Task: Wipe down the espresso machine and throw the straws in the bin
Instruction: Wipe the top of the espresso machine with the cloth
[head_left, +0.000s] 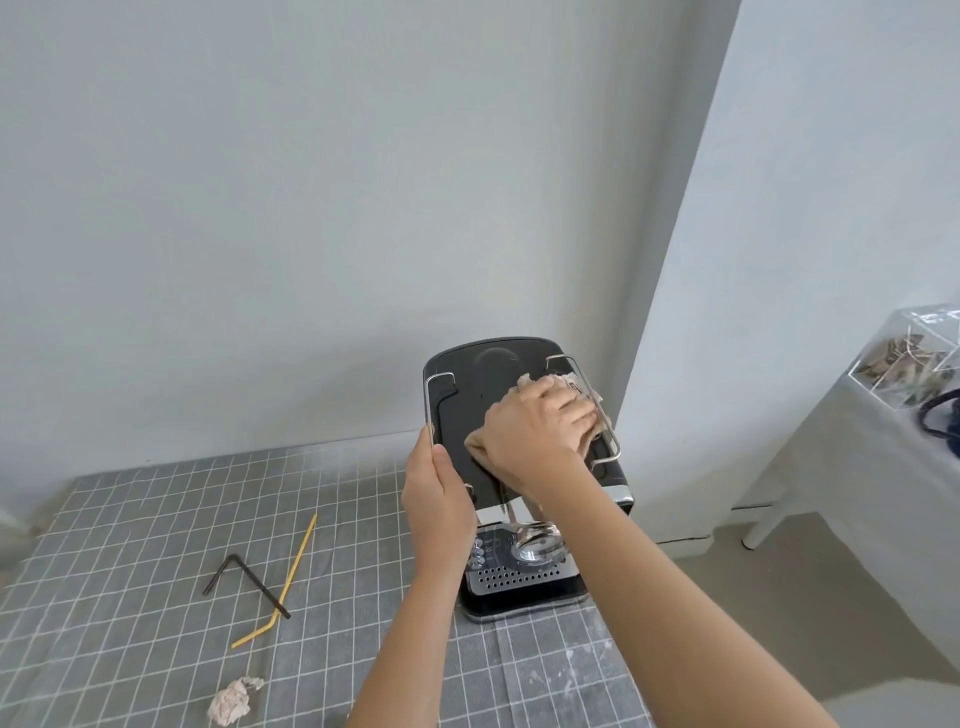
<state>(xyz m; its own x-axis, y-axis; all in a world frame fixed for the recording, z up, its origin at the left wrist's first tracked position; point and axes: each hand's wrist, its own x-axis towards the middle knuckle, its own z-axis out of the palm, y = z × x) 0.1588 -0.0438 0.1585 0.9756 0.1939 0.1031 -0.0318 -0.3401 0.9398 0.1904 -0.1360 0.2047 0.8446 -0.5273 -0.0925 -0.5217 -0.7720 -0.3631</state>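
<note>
A black espresso machine (467, 395) with a chrome rail stands at the table's right end. My right hand (540, 423) presses a beige cloth (475, 441) flat on the machine's top, fingers closed over it. My left hand (436, 499) grips the machine's front left edge. Two bent straws lie on the table to the left: a yellow straw (296, 566) and a dark brown straw (249, 579), crossing near their lower ends. No bin is in view.
The table wears a grey checked cloth (130, 597). A crumpled beige wad (231, 706) lies near its front edge. A second grey-covered table (857, 467) at the right carries a clear acrylic box (909, 358). Walls stand close behind.
</note>
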